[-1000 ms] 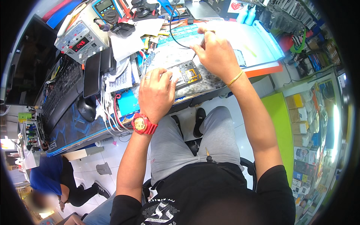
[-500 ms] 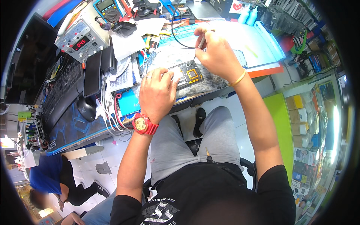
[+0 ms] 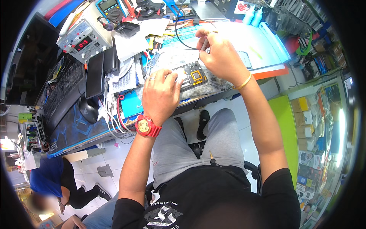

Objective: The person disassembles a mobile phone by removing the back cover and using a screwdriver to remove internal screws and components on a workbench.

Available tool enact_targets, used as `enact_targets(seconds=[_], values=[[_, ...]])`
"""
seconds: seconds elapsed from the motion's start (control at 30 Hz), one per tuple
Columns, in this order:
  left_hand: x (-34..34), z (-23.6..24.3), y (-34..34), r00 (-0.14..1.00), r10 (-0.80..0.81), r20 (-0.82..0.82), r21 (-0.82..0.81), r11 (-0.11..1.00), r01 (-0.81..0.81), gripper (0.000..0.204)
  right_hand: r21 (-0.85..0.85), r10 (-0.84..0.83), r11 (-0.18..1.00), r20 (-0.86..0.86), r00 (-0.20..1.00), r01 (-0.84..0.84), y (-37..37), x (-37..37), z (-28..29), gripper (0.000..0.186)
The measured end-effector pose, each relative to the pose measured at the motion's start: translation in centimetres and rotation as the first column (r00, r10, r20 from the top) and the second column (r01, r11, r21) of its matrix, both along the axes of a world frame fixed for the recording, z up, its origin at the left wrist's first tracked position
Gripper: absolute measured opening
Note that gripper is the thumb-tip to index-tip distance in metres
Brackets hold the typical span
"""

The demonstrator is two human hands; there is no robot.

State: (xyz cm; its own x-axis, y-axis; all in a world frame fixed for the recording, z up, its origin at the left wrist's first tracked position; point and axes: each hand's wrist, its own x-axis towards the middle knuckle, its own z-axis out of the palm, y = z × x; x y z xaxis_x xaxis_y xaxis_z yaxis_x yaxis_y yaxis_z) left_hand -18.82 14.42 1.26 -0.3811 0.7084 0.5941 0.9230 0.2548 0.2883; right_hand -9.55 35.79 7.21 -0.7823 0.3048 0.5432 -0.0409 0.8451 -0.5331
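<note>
An opened phone (image 3: 191,76) with its back off lies on a grey work mat (image 3: 171,57), showing a yellow part and a circuit board. My left hand (image 3: 160,95), with a red watch on the wrist, presses down on the phone's left end. My right hand (image 3: 221,55), wearing a gold bangle, is closed around a thin metal tool (image 3: 204,45) just above the phone's right end. A black cable (image 3: 183,38) loops across the mat behind the phone.
A bench power supply (image 3: 82,38) with a red display, a multimeter (image 3: 110,7), a dark phone (image 3: 94,74), a keyboard (image 3: 63,95) and a mouse (image 3: 88,110) crowd the left of the bench. A blue mat (image 3: 259,42) lies right. Shelves of boxes (image 3: 309,126) stand right. A person in blue (image 3: 53,183) crouches lower left.
My right hand has lifted slightly and drawn back toward the far side of the phone with the tool. My left hand stays pressed on the phone.
</note>
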Motion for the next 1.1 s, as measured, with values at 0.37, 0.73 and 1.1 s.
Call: enact_targets(seconds=[0.37,0.73,1.1], values=[[-0.2,0.3,0.0,0.991,0.007,0.133,0.027,1.0,-0.011,0.026,0.082,-0.1,0.992,0.025,0.995,0.098,-0.2,0.3,0.2,0.042],[-1.2,1.7,1.7,0.989,-0.061,0.135,0.027,0.998,0.058,0.026,-0.158,-0.007,0.988,-0.043,0.999,0.0,-0.8,1.0,0.7,0.042],[-4.4,1.2,4.9,0.999,-0.038,-0.038,-0.052,0.998,0.036,0.016,-0.273,-0.078,0.961,-0.139,0.987,0.038,-2.3,1.4,1.2,0.035]])
